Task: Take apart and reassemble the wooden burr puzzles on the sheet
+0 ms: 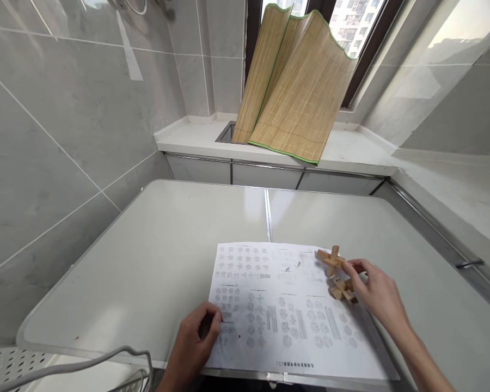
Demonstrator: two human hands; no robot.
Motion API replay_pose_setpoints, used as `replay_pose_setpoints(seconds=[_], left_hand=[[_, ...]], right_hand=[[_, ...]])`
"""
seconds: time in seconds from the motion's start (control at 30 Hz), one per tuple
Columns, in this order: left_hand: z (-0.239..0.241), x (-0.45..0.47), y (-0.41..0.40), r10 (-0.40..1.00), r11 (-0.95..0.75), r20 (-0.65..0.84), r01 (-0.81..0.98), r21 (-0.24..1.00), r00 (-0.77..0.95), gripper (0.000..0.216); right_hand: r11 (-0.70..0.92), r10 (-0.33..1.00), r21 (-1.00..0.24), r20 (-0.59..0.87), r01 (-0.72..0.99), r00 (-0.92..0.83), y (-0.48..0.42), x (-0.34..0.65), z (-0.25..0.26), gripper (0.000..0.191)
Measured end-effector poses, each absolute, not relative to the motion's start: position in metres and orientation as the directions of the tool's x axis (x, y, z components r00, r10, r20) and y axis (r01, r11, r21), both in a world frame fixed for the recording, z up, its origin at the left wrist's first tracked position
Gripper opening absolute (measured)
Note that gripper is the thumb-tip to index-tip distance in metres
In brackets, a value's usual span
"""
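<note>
Toward the right of the paper sheet [269, 305], my right hand [373, 291] has its thumb and fingertips closed on a cross-shaped wooden puzzle [331, 261] made of interlocking bars. Just below it, partly under my fingers, lies a second wooden puzzle cluster [342, 289] with a dark mark on one bar. My left hand [198, 335] rests on the sheet's left edge, fingers curled and thumb drawn in close to the index finger; I see nothing between them. Rows of small printed diagrams cover the sheet.
The sheet lies on a pale folding table [167, 234] with a metal seam down its middle. Behind it, a bamboo mat [298, 92] leans on a white counter [188, 136] by the window. A grey cable [77, 365] loops at the lower left.
</note>
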State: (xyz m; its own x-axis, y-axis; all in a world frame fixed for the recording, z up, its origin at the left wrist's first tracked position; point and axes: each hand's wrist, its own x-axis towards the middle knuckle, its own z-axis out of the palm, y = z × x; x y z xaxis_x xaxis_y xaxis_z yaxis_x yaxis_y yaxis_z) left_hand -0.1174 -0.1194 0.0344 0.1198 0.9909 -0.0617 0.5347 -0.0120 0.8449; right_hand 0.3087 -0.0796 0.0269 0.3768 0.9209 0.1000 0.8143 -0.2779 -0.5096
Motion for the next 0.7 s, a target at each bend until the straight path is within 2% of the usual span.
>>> replay_pose_setpoints(seconds=[0.13,0.23,0.37,0.5,0.53,0.63,0.7], left_hand=[[0.032,-0.118,-0.119,0.989,-0.006,-0.072,0.524,0.852,0.127,0.032],[0.029,-0.119,-0.119,0.989,-0.005,-0.074,0.534,0.845,0.126,0.033],[0.033,-0.117,-0.122,0.987,0.002,-0.09,0.539,0.842,0.137,0.032],[0.045,-0.105,-0.123,0.975,-0.102,-0.01,0.486,0.868,0.221,0.022],[0.047,-0.101,-0.123,0.967,-0.132,0.012,0.463,0.877,0.254,0.035],[0.051,-0.086,-0.118,0.932,-0.132,-0.019,0.388,0.912,0.362,0.097],[0.051,-0.076,-0.113,0.9,-0.116,-0.05,0.348,0.93,0.433,0.116]], right_hand=[[-0.096,0.922,-0.542,0.267,0.835,0.279,-0.091,0.284,0.04,0.038],[0.046,0.923,-0.603,0.33,0.796,0.196,-0.105,0.26,0.047,0.031],[0.231,0.931,-0.672,0.364,0.704,0.042,-0.124,0.227,0.045,0.019],[0.262,0.955,-0.758,0.294,0.597,-0.045,-0.139,0.198,0.035,0.015],[0.259,0.96,-0.776,0.275,0.575,-0.061,-0.141,0.192,0.033,0.016],[0.251,0.967,-0.81,0.233,0.531,-0.102,-0.146,0.178,0.03,0.017],[0.251,0.968,-0.825,0.218,0.506,-0.124,-0.147,0.171,0.03,0.017]])
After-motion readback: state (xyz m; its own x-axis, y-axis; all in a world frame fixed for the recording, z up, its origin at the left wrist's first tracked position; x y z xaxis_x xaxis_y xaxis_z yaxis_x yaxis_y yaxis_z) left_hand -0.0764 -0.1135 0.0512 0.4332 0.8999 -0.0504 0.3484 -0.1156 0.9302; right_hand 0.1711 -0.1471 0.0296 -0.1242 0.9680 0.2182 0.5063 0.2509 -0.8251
